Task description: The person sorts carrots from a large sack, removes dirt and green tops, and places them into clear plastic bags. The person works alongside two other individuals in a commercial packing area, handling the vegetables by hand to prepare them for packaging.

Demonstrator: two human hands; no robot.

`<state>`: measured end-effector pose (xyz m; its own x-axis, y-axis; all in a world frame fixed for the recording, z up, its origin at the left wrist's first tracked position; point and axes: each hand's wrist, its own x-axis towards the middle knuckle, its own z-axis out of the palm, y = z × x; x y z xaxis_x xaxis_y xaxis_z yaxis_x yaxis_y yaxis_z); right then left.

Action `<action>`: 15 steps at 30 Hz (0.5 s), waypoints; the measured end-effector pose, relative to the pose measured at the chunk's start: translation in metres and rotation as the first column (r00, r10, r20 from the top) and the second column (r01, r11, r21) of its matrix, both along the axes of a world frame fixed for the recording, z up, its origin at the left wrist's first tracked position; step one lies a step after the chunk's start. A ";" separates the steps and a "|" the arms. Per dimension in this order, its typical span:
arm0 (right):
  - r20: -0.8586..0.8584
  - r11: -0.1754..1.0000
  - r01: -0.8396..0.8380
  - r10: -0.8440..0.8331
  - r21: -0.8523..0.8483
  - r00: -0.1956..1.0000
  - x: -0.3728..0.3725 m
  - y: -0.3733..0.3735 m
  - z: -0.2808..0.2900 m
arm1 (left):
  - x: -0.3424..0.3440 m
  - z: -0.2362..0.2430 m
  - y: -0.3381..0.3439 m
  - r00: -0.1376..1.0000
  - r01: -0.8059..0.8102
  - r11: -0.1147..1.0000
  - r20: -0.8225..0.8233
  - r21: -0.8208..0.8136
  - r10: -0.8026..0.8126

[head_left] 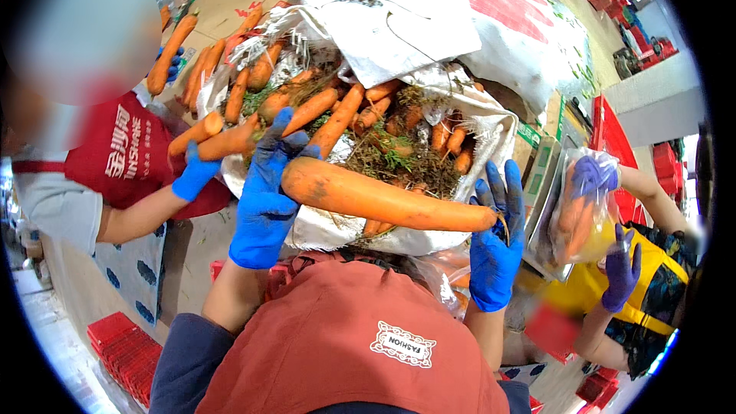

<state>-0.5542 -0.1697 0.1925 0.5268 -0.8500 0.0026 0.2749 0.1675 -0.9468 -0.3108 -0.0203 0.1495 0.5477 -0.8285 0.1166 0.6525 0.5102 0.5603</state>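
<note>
My left hand [267,207], in a dirt-stained blue glove, grips the thick end of a large, dirt-smudged orange carrot [360,201] lying crosswise in front of me. My right hand [494,245], also blue-gloved, holds the carrot's tapered tip against its palm and thumb, with the other fingers raised and loosely bent. Behind the carrot, an open white woven sack [494,138] holds several carrots [341,119] with soil and green tops.
A co-worker in a red apron [107,146] at left touches carrots with a blue-gloved hand [195,176]. At right, a person in yellow [652,284] holds a plastic bag of carrots [575,230] beside a scale [540,172]. Red crates [119,345] stand lower left; cardboard [222,8] lies behind.
</note>
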 end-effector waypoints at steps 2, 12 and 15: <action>0.019 1.000 -0.002 0.001 0.025 1.000 0.000 0.000 0.002 | -0.001 0.000 -0.001 0.998 -0.054 0.993 0.019 0.100 0.053; 0.063 0.997 0.056 -0.053 -0.054 0.997 -0.008 -0.002 -0.003 | -0.007 0.000 0.006 0.997 0.048 0.960 0.043 0.277 -0.062; 0.018 0.999 0.051 -0.051 -0.014 0.999 -0.012 -0.001 -0.005 | -0.008 -0.005 0.011 0.995 0.093 0.937 -0.008 0.336 -0.096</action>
<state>-0.5658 -0.1710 0.1871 0.4822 -0.8757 0.0235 0.2991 0.1393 -0.9440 -0.3189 -0.0096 0.1449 0.4651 -0.8682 -0.1728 0.6831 0.2278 0.6938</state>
